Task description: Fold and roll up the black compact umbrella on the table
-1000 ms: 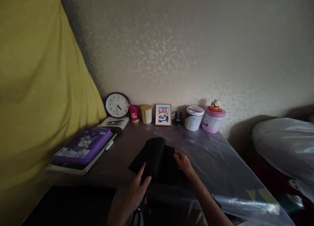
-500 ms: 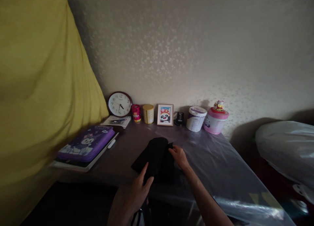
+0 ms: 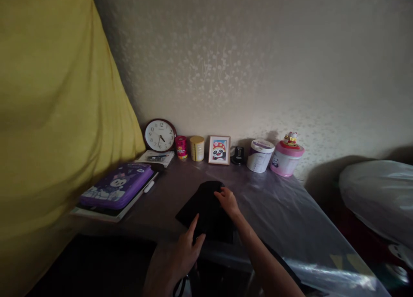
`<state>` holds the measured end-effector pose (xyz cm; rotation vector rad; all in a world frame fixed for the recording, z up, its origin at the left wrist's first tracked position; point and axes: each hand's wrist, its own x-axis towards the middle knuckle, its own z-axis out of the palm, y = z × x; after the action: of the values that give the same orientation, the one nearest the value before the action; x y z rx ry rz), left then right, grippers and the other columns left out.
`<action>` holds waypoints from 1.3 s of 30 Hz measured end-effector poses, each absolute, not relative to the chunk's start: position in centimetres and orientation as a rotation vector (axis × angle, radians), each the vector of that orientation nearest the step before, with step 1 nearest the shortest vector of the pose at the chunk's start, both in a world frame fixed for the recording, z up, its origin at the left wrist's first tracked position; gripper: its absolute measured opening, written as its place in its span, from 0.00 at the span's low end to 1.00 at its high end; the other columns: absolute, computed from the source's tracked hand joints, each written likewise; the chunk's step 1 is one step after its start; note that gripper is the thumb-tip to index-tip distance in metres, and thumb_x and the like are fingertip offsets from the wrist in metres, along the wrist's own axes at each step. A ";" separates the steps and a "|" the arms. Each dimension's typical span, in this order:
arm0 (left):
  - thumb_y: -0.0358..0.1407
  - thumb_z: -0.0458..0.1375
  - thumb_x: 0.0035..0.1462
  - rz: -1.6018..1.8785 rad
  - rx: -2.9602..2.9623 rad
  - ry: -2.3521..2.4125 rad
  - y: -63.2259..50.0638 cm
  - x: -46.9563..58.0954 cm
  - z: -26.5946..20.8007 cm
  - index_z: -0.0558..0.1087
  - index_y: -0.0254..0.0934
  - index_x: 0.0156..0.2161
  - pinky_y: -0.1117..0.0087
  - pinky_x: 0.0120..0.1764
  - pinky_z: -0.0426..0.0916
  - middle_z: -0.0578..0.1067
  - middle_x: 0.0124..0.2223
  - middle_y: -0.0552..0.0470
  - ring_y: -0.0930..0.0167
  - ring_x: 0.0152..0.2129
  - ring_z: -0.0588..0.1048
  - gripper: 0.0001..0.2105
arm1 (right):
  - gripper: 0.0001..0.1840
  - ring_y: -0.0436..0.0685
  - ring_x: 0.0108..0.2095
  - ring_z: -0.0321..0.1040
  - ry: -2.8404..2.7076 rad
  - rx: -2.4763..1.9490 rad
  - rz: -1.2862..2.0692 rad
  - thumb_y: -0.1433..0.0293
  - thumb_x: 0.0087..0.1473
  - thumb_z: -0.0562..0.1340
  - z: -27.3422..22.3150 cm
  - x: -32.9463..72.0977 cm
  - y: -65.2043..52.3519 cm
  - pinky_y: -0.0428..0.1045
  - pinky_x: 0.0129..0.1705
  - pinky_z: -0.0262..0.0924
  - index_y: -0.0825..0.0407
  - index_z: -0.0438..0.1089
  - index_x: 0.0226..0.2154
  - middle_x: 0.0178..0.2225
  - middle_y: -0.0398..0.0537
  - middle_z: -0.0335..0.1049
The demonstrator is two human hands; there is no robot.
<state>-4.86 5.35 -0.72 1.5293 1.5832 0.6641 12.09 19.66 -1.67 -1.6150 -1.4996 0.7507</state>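
Note:
A black piece of cloth (image 3: pixel 206 202), partly folded over, lies near the front of the table; its exact kind is too dark to make out. My right hand (image 3: pixel 227 201) is at its upper right, fingers closed on the cloth's folded edge. On the near left side, my left hand (image 3: pixel 185 249) rests against the cloth, index finger and thumb stretched apart. Something black with a thin strap (image 3: pixel 180 286) shows below my left wrist.
A plastic-covered table (image 3: pixel 271 211) stands against the wall. Along its back are a round clock (image 3: pixel 160 135), tins, a picture frame (image 3: pixel 219 150) and tubs, one pink (image 3: pixel 286 160). A purple case (image 3: pixel 118 187) lies on books at left, beside a yellow curtain (image 3: pixel 64 95).
My right hand has moved slightly left, bringing the cloth's right flap over the middle. My left hand stays in nearly the same place. The view has shifted a little.

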 end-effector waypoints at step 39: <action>0.41 0.48 0.57 0.675 1.540 1.528 5.0 -4.9 -0.4 0.48 0.41 0.64 0.68 0.44 0.65 0.79 0.39 0.53 0.68 0.37 0.76 0.30 | 0.21 0.59 0.48 0.68 -1.807 -1.300 0.284 0.80 0.52 0.50 -3.5 15.1 19.9 0.58 0.52 0.60 0.53 0.71 0.43 0.46 0.55 0.72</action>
<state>-4.93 4.99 -0.35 1.5400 1.5279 0.6748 15.06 19.94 -3.52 -1.2996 -1.8074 0.2838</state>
